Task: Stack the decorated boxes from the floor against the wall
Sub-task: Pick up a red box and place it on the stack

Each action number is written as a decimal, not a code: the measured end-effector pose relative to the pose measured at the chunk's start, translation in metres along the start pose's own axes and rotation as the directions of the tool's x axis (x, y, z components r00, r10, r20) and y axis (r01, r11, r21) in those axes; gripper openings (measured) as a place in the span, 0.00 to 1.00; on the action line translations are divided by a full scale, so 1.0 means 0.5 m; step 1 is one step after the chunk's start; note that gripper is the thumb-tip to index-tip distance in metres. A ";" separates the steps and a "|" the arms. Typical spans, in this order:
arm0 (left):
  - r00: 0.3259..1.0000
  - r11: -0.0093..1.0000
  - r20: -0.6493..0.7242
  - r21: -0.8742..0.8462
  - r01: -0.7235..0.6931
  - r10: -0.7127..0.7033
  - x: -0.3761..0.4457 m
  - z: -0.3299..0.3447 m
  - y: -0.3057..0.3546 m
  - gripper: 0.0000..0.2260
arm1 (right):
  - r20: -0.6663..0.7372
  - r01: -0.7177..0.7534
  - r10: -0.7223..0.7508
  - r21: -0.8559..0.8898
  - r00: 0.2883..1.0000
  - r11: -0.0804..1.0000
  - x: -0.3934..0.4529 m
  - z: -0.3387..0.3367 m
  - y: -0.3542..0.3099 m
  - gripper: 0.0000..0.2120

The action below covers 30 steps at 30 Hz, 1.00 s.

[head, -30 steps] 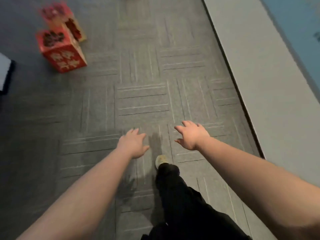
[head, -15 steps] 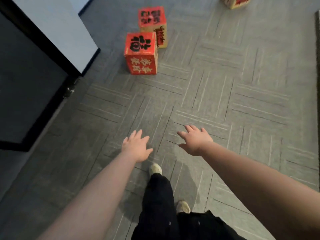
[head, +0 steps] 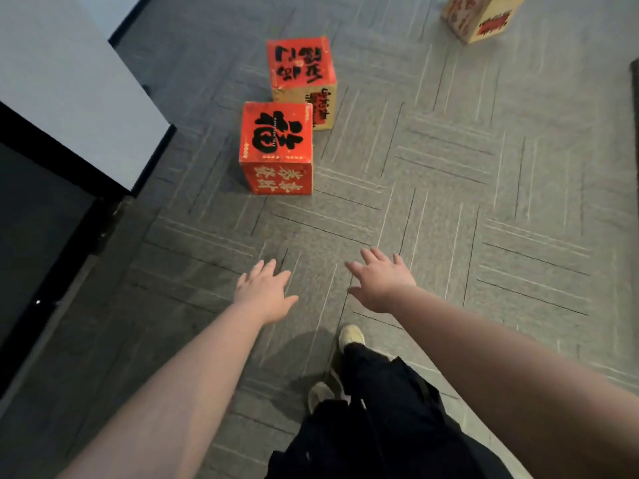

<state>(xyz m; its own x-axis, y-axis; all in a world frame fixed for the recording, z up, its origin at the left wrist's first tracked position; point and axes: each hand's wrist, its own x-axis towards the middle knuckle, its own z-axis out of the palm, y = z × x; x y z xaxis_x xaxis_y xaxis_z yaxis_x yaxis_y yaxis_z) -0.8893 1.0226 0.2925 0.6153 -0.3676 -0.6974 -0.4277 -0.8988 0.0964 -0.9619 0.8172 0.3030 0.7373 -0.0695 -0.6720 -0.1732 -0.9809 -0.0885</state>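
Observation:
A red cube box [head: 276,146] with black and gold characters stands on the grey carpet ahead of me. Right behind it and touching it sits a second box [head: 302,76] with a red top and tan sides. A third tan box [head: 479,17] is cut off at the top right edge. My left hand [head: 264,292] and my right hand [head: 380,281] are stretched forward, palms down, fingers spread, holding nothing. Both hands hover well short of the nearest box.
A white wall [head: 65,81] with a black baseboard juts in from the left, beside a dark glass panel [head: 31,229]. My legs in black trousers and light shoes [head: 351,337] stand below my hands. A dark edge [head: 634,81] shows at the far right.
The view has swung left and moved forward. The two red boxes now sit larger and nearer the centre, the left wall has come into view, and my hands stay open and outstretched.

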 end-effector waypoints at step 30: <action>0.998 0.999 0.058 -0.032 0.038 -0.036 1.116 -0.431 -0.422 0.38 | 0.168 -0.247 0.225 0.119 0.960 0.962 1.192 -0.435 -0.019 0.33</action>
<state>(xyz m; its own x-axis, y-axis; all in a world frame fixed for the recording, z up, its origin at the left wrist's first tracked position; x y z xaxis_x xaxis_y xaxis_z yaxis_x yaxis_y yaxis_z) -0.3129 0.9555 0.0360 0.5910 -0.3204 -0.7403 -0.3823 -0.9194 0.0926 -0.3785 0.7456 0.0633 0.5592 -0.2572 -0.7882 -0.4264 -0.9045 -0.0073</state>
